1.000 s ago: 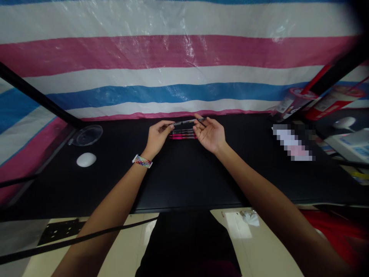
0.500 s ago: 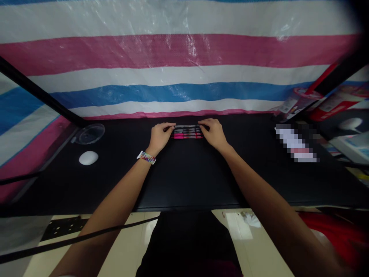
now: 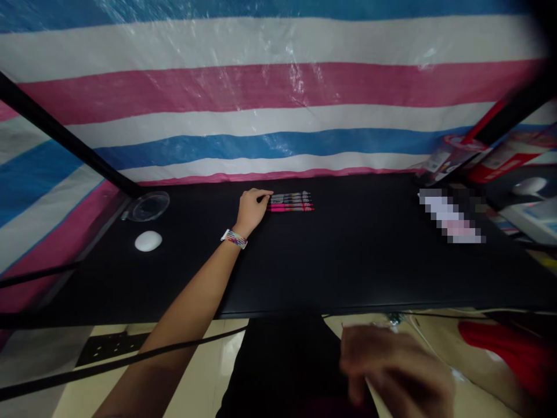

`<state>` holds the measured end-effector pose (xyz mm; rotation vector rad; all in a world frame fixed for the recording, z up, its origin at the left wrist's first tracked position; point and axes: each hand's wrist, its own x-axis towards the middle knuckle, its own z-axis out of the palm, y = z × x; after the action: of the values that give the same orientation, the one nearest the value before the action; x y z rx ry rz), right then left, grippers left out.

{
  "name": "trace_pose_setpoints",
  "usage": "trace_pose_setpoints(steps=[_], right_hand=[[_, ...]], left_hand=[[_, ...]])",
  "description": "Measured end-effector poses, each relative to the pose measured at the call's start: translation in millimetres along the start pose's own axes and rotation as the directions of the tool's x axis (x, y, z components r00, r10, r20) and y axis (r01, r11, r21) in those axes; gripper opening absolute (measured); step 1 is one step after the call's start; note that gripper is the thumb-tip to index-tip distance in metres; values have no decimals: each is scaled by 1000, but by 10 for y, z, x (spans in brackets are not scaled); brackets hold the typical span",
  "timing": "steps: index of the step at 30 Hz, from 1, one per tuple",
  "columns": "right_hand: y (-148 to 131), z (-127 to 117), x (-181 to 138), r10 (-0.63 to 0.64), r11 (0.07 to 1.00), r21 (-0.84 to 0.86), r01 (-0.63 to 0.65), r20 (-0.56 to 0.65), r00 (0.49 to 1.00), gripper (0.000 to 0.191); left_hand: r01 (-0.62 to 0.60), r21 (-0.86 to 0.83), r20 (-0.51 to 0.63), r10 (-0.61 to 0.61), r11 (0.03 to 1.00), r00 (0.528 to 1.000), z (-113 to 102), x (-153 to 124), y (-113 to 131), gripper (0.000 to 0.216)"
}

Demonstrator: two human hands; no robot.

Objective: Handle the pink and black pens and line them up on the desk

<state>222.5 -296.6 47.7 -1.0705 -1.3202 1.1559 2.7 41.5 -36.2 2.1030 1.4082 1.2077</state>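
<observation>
A row of several pens [image 3: 292, 201] lies side by side near the back of the black table [image 3: 339, 249], grey and black ones behind pink ones. My left hand [image 3: 253, 209], with a multicoloured band on its wrist, grips the row's left ends between thumb and forefinger. The pens' right ends stick out uncovered. My right hand [image 3: 395, 360] is in front of the table's near edge, low in the view and well away from the pens. Motion smears its fingers, and whether it holds anything cannot be made out.
To the left sit a white rounded object [image 3: 148, 241] and a clear round plastic lid [image 3: 150, 206]. A plastic cup [image 3: 448, 159] stands at the back right, near a pixelated item [image 3: 450, 216]. A striped plastic sheet [image 3: 261, 87] hangs behind the table. Black straps cross the lower left.
My right hand has let go of the pens' right ends and swung back toward my body, below the table edge. My left hand stays at the pens. The view has shifted slightly.
</observation>
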Motion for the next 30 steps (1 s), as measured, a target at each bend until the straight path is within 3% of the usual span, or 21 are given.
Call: trace_pose_setpoints(steps=[2,4,6,9,12,18,22,26,30], right_hand=[[102,-168,407,-2,1000,-23,-4,-227,974,26],[264,-326,943,-85,996,-20,84,-405,910,18],[520,-450,1543,-144,987,-2,160,-443,885,15],[986,-551,2346,-159,985,-132,109,-470,868,31],[1330,-539,2835,-167,977,-192,94,-411,896,45],[1516,-431,3063,-130,991,-59,118,-300,945,47],[1536,-445,3059,-142,990,-29,140,-265,954,43],[1440,-446,2982,-251,957,-202,206,-232,940,32],[1267,-404,2825,-476,763,-512,394,-34,879,14]], left_hand=[[-2,23,5,2,1000,1000,-5,4,-14,24],[-3,28,7,2,1000,1000,-10,5,-17,24],[16,15,-4,-16,1000,1000,-9,1,-11,25],[71,-104,-26,-74,992,997,23,-12,9,26],[119,-319,-24,-133,940,991,104,-30,37,31],[197,-581,48,-208,789,977,288,-42,67,47],[220,-636,66,-232,739,970,328,-29,40,46],[202,-626,30,-235,753,971,310,-23,25,42],[127,-511,-35,-168,850,985,223,-46,43,39]])
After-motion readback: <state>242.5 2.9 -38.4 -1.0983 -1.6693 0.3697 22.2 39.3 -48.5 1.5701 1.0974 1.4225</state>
